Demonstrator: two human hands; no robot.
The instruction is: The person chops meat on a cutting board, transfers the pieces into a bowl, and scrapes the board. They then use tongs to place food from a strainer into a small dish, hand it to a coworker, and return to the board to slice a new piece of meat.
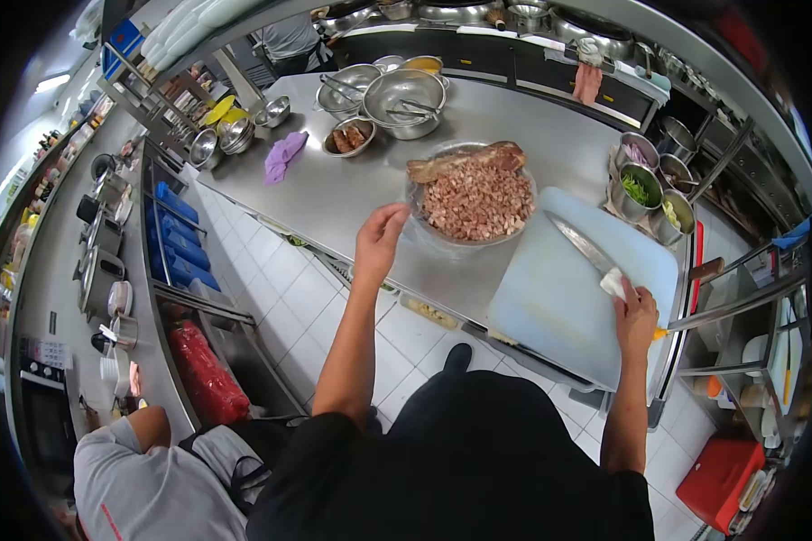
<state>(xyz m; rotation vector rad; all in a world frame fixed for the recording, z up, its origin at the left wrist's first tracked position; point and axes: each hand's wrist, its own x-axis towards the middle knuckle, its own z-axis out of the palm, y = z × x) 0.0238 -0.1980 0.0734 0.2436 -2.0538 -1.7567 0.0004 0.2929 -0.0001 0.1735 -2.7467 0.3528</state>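
Note:
My right hand [636,316] has its fingers closed at the end of the white handle of a knife [582,245], whose blade lies flat on the pale blue cutting board [550,298]. My left hand [382,242] is raised at the left edge of a bowl [487,242] lined or edged with clear plastic. Its fingers are drawn together; whether they pinch the plastic cannot be made out. Diced meat [474,203] fills the bowl, and a larger uncut piece of meat [451,165] rests across the top at the back.
Metal colanders [404,131] with tongs, a small bowl of browned meat [327,149] and a purple cloth [285,155] stand farther back on the steel table [352,185]. Metal pots of cut vegetables [642,212] sit right of the board. A co-worker in grey [153,469] is close at lower left.

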